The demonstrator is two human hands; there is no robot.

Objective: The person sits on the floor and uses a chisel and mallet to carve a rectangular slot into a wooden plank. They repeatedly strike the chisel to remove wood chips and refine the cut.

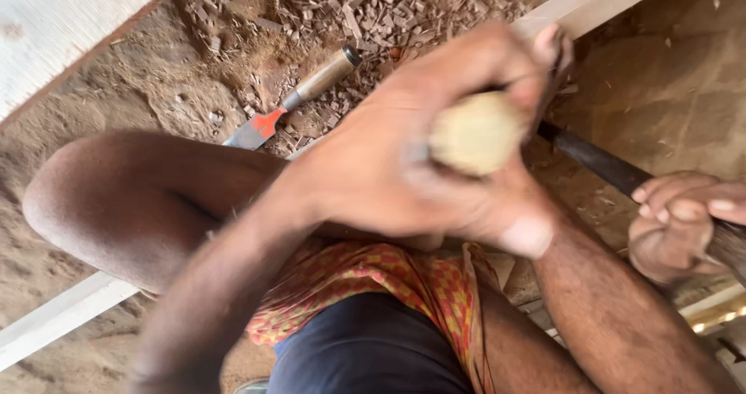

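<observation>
A person sits low over a pale wooden plank [598,1] on a dirt floor [101,169], one bare knee [85,200] raised. The left hand [420,161] is closed around a pale rounded wooden handle [475,134], blurred in the frame; what it belongs to cannot be told. The right hand [676,223] is wrapped tight around a dark shaft [602,165] that runs up toward the left hand. A spare chisel [299,102] with a wooden grip and an orange-marked blade lies apart on the floor beside the knee. Wood chips [365,9] heaped next to the plank suggest much cutting is done; the cut itself is hidden behind the hands, so what remains cannot be judged.
</observation>
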